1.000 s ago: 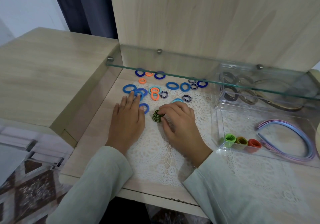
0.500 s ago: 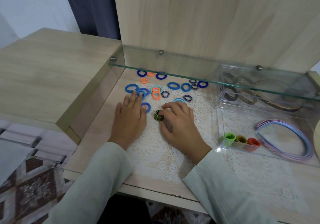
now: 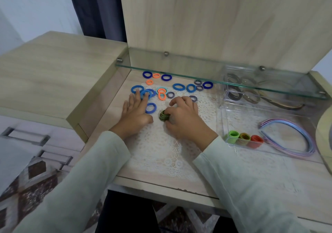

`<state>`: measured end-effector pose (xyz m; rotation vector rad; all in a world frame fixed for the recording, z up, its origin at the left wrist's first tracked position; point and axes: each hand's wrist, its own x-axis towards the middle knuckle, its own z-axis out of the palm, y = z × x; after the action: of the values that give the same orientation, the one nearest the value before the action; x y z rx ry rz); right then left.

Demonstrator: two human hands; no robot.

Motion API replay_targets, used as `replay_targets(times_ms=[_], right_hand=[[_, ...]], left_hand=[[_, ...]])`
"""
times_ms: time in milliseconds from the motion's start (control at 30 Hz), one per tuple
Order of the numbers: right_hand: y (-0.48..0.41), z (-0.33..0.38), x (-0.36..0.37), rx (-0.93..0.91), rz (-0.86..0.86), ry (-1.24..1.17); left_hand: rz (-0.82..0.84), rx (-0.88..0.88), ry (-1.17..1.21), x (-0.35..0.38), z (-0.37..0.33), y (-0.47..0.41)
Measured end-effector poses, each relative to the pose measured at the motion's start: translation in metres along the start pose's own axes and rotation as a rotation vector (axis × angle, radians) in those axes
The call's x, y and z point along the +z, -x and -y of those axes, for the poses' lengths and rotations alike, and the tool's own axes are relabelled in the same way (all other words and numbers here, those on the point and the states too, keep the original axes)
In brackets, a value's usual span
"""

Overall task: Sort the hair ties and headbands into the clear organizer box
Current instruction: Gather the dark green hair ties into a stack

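Gathering step, by judgement: right hand (image 3: 185, 117) curled around a stack of dark green-and-yellow striped hair ties (image 3: 163, 115), pinching it edge-up on the lace doily (image 3: 161, 151) between the 2 hands. Left hand (image 3: 134, 114) flat and relaxed, fingers straight, fingertips resting on loose blue hair ties (image 3: 146, 94). Calls next for a firm squeeze to keep the stack together, then a lift and a carry rightward over the near wall of the clear organizer box (image 3: 242, 117), probably to a spot beside the 3 rolled bundles lying there: green (image 3: 234, 135), olive (image 3: 245, 136), red (image 3: 256, 139). Likely to spring apart if pinched loosely. Seen as a tight coil of thin elastic rings, soft and compressible by the look, well apart from the box. Also in the box: pastel headbands (image 3: 294, 124) in the front compartment, dark headbands (image 3: 235, 96) in the rear one. Many loose ties, blue, orange and dark striped, scattered beyond both hands under the glass shelf (image 3: 197, 70); sorting judged roughly midway.
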<state>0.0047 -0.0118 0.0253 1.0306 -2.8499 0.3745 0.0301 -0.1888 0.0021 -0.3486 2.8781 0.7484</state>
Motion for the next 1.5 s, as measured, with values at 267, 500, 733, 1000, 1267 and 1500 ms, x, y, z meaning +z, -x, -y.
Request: replay_targets(times_ms=[267, 500, 733, 1000, 1267, 1500], right_hand=[[-0.012, 0.009, -0.017, 0.001, 0.104, 0.045], [0.001, 0.005, -0.010, -0.075, -0.071, 0.061], [0.010, -0.007, -0.017, -0.097, -0.075, 0.073], [0.020, -0.037, -0.065, -0.095, 0.094, 0.107], [0.039, -0.085, -0.120, -0.027, 0.251, 0.065], [0.062, -0.116, -0.131, 0.025, 0.230, 0.099]], left_hand=[[-0.097, 0.182, -0.303, 0.008, -0.012, 0.020], [-0.086, 0.250, -0.116, 0.006, -0.031, 0.034], [-0.083, 0.231, 0.021, 0.007, -0.037, 0.038], [-0.039, 0.360, 0.254, 0.014, -0.070, 0.025], [0.045, 0.490, 0.432, 0.018, -0.138, 0.026], [0.040, 0.575, 0.491, 0.044, -0.167, 0.020]])
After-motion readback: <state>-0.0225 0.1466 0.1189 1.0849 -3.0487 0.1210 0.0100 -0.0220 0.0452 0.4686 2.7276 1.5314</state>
